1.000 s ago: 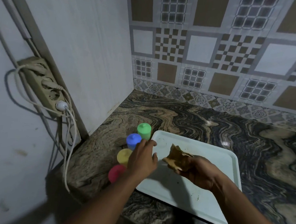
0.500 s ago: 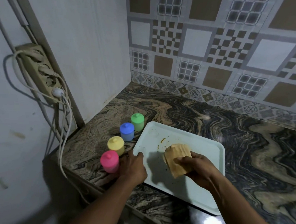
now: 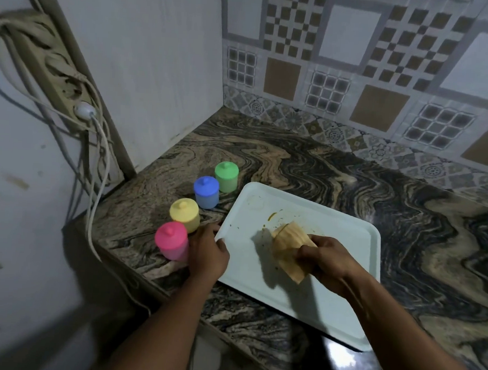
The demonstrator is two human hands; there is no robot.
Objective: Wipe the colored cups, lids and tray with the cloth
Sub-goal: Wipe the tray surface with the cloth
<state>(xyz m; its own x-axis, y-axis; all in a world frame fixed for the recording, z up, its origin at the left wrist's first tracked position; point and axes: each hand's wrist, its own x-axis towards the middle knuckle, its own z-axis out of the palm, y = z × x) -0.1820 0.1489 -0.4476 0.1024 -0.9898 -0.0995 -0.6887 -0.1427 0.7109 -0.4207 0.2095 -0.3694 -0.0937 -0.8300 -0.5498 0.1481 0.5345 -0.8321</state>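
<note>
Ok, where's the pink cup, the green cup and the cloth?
pink cup (image 3: 172, 249): head view, low on its side wall.
green cup (image 3: 226, 185): head view, low on its side wall.
cloth (image 3: 288, 242): head view, on the bare folded part.

A swirled stone counter (image 3: 309, 166) carries a white tray (image 3: 342, 233), askew near its front edge. Left of it a pink cup (image 3: 171, 240), yellow cup (image 3: 184, 215), blue cup (image 3: 206, 192) and green cup (image 3: 226, 176) stand in a row, lidded, seemingly clear of its rim.
</note>
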